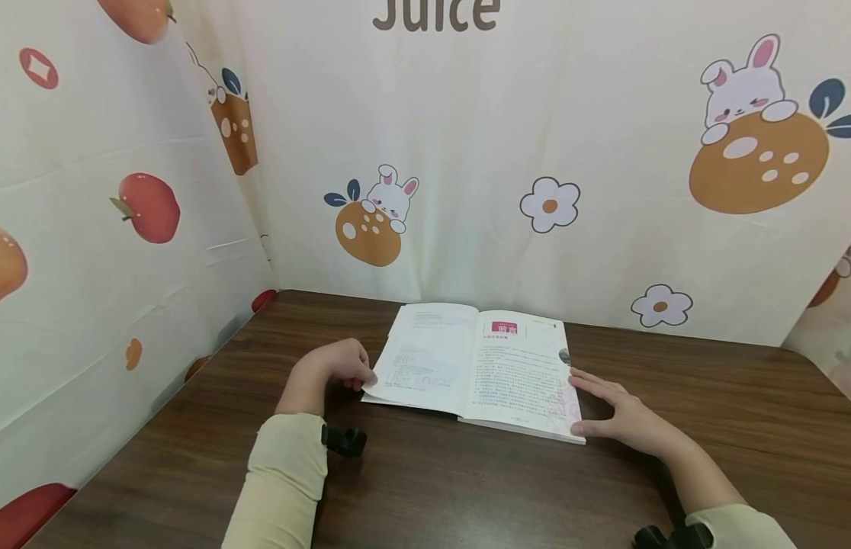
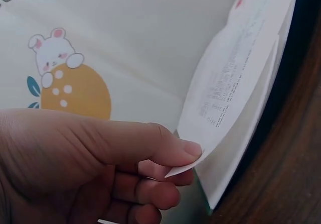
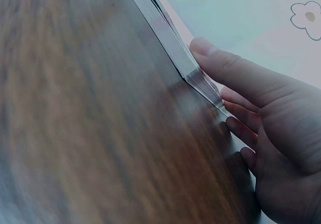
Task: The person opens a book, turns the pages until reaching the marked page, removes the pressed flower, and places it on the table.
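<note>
An open book (image 1: pixel 521 374) lies on the brown table, printed text on both pages and a pink heading on the right one. At its left side my left hand (image 1: pixel 339 364) pinches the corner of the left page. In the left wrist view the left hand (image 2: pixel 100 158) holds that page (image 2: pixel 215 98) between thumb and curled fingers, its corner lifted off the sheets beneath. My right hand (image 1: pixel 621 415) rests at the book's right edge; in the right wrist view the right hand (image 3: pixel 281 118) has its thumb on the corner and its fingers, loosely bent, along the side of the page block (image 3: pixel 165 33).
The wooden table (image 1: pixel 425 480) extends around the book on every side. Behind it hangs a pale curtain (image 1: pixel 467 152) with rabbit, fruit and flower prints, and another printed curtain (image 1: pixel 75 305) stands along the left. Dark wrist devices (image 1: pixel 345 441) sit on both wrists.
</note>
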Available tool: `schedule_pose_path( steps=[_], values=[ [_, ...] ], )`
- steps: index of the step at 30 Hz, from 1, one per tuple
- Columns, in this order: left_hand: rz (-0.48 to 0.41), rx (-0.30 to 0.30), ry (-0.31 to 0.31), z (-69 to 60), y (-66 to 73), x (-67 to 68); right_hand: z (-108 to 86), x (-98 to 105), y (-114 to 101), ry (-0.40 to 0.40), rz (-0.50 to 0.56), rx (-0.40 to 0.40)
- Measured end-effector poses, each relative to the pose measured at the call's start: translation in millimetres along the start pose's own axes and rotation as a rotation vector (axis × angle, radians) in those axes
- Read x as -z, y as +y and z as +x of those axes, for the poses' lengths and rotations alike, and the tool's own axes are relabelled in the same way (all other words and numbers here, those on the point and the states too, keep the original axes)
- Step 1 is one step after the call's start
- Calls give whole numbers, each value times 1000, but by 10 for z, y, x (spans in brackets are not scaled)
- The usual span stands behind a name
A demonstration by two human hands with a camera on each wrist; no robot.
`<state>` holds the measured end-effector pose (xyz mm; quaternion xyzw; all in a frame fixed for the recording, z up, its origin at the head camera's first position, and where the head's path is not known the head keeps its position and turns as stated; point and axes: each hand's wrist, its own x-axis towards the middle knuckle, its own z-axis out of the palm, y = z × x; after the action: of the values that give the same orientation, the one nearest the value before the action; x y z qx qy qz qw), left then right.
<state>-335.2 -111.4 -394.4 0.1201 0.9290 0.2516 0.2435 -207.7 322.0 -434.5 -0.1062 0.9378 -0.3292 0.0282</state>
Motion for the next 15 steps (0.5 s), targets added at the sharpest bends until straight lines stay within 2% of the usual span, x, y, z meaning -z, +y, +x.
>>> schedule_pose_path(
  steps=[8,12,15],
  values=[
    [52,12,6,18,9,-50,16,4,-17,4,-5,14],
    [152,3,56,24,70,-71,22,1,-11,5,-5,12],
    [201,-24,108,20,181,-93,13,5,1,11,-17,10]
  ],
)
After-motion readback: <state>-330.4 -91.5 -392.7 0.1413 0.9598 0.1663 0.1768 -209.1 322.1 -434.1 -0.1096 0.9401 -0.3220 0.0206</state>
